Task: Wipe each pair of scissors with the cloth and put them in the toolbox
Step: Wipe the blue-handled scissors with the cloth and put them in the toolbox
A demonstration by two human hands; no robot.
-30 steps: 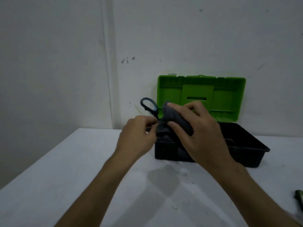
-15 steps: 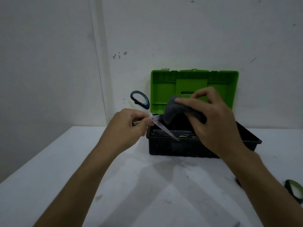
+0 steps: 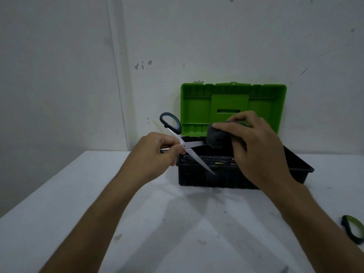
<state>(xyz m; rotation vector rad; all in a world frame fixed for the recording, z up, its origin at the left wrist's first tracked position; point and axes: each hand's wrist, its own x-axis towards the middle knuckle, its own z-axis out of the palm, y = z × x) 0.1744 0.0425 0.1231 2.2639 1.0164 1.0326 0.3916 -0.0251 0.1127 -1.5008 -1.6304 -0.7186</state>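
Your left hand (image 3: 157, 152) pinches the open scissors (image 3: 189, 146) at the pivot; your right hand (image 3: 256, 146) clamps the cloth (image 3: 215, 137) on 1 blade, above the toolbox (image 3: 232, 176).

Head view, facing forward-down, close over table (image 3: 59, 203).

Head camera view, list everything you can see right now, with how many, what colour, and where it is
scissors: one, steel blades spread open, black and blue handle, held above the toolbox's left end
cloth: one, dark grey, bunched over the tip of the upper blade
toolbox: one, black base with green lid standing open, at the back of the table by the wall; a few tools lie inside, too dark to name
green and black handle: one, on the table at the right edge, mostly cut off
table: one, white, scuffed
wall: white, marked
left hand: grips the scissors near the pivot
right hand: holds the cloth
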